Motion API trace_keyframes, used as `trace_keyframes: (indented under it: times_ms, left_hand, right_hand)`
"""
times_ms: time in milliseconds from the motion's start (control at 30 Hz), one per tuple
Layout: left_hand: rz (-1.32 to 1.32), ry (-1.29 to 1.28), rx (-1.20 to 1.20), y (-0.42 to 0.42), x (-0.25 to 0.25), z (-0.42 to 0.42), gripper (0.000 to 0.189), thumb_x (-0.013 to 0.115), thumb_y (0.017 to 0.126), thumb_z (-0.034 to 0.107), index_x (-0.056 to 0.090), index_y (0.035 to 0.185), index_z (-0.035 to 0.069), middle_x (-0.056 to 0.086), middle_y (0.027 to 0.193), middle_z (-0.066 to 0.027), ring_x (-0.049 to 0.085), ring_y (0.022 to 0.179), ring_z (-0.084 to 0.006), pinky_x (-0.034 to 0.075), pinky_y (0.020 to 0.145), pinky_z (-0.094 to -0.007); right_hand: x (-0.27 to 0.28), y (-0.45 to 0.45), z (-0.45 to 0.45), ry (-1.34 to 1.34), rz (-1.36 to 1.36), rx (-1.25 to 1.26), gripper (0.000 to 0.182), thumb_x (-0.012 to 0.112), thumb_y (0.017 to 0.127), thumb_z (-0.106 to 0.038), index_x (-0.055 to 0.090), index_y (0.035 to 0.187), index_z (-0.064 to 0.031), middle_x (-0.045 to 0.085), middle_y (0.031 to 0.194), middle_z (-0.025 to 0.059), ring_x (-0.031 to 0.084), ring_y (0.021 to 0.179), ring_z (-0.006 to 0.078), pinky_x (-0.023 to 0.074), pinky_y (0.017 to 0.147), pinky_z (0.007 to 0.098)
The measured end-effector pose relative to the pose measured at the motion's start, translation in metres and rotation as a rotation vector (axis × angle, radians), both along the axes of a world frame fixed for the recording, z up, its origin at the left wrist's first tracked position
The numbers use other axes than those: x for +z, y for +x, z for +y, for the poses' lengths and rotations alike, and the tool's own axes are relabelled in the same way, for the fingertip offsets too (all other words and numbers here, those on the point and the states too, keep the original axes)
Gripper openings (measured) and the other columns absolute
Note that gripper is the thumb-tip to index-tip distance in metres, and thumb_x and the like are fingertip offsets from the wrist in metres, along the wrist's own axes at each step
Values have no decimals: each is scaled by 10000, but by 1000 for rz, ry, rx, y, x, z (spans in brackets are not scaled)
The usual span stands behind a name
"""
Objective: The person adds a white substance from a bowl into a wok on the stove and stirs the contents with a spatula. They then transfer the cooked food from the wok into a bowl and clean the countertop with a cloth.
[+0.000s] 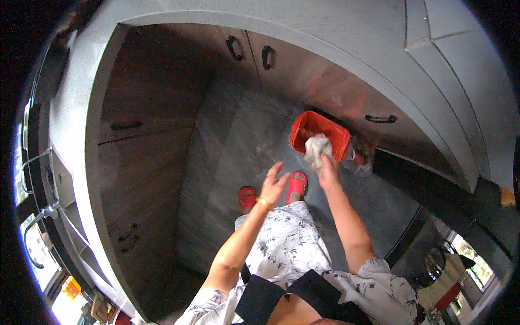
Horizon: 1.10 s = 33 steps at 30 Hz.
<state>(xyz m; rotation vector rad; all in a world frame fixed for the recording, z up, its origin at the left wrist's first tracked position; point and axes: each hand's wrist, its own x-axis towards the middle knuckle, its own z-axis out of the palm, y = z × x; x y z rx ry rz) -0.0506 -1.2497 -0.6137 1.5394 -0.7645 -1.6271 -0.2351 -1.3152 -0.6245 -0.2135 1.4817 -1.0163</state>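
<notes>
My right hand grips a crumpled whitish cloth or wad, whose exact kind I cannot tell. It hangs at the near side of a red-orange plastic bin on the grey floor and covers part of the opening. Some pale, blurred bits show inside the bin. My left hand, with a yellow band at the wrist, is held above the floor to the left, fingers apart and nothing in it. Below the hands are my feet in red sandals.
Cabinet doors with dark handles stand behind the bin and along the left. A pale countertop curves above them. Beside the bin lies a clear plastic bag with something reddish. At the far left are a sink and metal taps.
</notes>
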Motion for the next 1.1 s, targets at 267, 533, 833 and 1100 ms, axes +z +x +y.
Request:
trace_keyframes:
  times_ms: [267,533,833,1100]
  left_hand:
    - [-23,645,381,145,-3,159,318,472,877,214,529,1142,47,564,1116,-77,533,1012,-181,441,801,-320]
    - [-148,940,602,170,54,305,245,497,854,219,588,1019,63,613,952,-37,588,821,-145,474,697,-307]
    - [-161,876,346,129,68,332,207,511,868,193,600,996,56,615,889,-3,586,793,-107,453,652,-251]
    - [-20,673,335,119,51,264,231,505,874,186,571,1048,48,602,896,-3,552,758,-83,432,641,-218]
  right_hand:
    - [-104,-47,-120,86,-167,-328,251,423,862,-103,523,1092,-95,594,1066,76,576,978,214,511,752,364]
    - [-178,-52,-127,139,-525,-255,203,456,833,-93,581,992,-71,621,974,73,599,870,231,524,710,356]
    - [-148,-49,-128,251,-456,-192,293,339,864,-116,521,1088,-69,571,1049,123,572,879,280,516,657,371]
    - [-49,-80,-47,186,-62,292,486,431,682,0,499,1150,-112,566,1075,80,572,961,264,532,724,438]
